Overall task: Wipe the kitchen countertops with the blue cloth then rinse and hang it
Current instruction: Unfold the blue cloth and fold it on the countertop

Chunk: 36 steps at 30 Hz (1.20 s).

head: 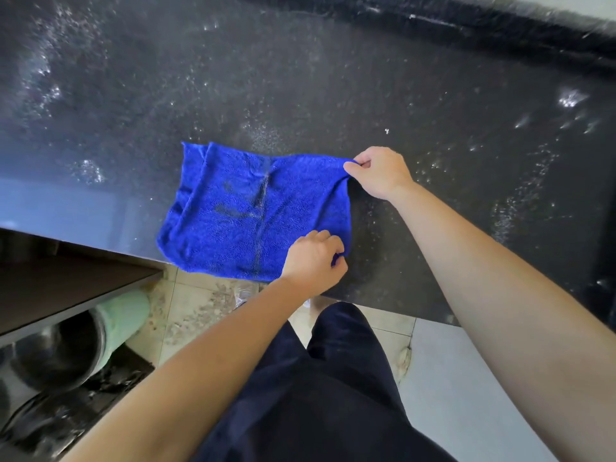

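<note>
The near right corner of the blue cloth (246,211) was pinched by the left hand (313,261), and the far right corner by the right hand (380,171). The cloth was spread flat on the dark speckled bench (300,78), its near edge hanging slightly over the front. Wet smears were scattered across the bench.

One head-worn view looks steeply down from close above the bench (300,78), its front edge just below the left hand (313,261), floor beneath.
</note>
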### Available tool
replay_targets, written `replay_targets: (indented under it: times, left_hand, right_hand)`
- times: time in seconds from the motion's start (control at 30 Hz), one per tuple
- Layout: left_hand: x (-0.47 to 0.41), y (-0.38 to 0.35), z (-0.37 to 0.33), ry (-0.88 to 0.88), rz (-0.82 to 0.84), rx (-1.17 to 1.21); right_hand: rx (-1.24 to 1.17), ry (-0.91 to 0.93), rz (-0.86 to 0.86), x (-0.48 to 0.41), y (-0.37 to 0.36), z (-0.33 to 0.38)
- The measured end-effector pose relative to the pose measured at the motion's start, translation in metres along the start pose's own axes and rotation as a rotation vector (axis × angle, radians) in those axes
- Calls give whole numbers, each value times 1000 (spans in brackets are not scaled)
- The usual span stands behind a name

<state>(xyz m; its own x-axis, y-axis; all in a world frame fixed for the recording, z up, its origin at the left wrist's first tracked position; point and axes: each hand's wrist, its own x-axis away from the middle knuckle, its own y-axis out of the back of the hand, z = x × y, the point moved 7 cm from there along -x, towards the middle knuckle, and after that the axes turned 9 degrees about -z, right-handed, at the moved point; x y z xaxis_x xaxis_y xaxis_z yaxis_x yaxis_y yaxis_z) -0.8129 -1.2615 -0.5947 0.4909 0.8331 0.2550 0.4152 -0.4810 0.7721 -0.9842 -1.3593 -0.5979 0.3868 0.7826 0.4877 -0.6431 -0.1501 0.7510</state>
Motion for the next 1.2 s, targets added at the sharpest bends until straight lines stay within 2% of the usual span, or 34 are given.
replay_targets:
  times: [0.1, 0.17, 0.23, 0.5, 0.63, 0.7, 0.77, 0.83, 1.0, 1.1, 1.2]
  left_hand:
    - [4, 18, 12, 255, 138, 304]
    - [10, 39, 25, 380, 112, 467]
    - [19, 64, 43, 451, 26, 555]
    - [74, 144, 159, 710, -276, 640]
    - [99, 155, 222, 859, -321, 541]
    - [109, 157, 244, 874, -297, 411]
    - [114, 161, 255, 844, -276, 326]
    - [113, 164, 258, 803, -269, 287]
    - [98, 164, 253, 740, -165, 183]
    - [91, 164, 243, 680, -121, 88]
    - [91, 162, 240, 641, -117, 61]
  right_hand:
    - [-204, -63, 20, 3, 1, 4]
    - [-374, -148, 15, 6, -1, 11]
    - [-441, -155, -12, 6, -6, 26]
    - [-561, -17, -67, 19, -56, 152]
    - [-607, -18, 86, 37, -109, 206]
    - [-527, -28, 138, 52, -129, 211]
    - [-474, -66, 105, 68, -140, 197]
    - [-458, -142, 25, 89, -142, 170]
    - [-236, -288, -188, 151, -143, 97]
    - [-90, -390, -136, 181, -163, 70]
    - [-22, -355, -84, 201, -178, 71]
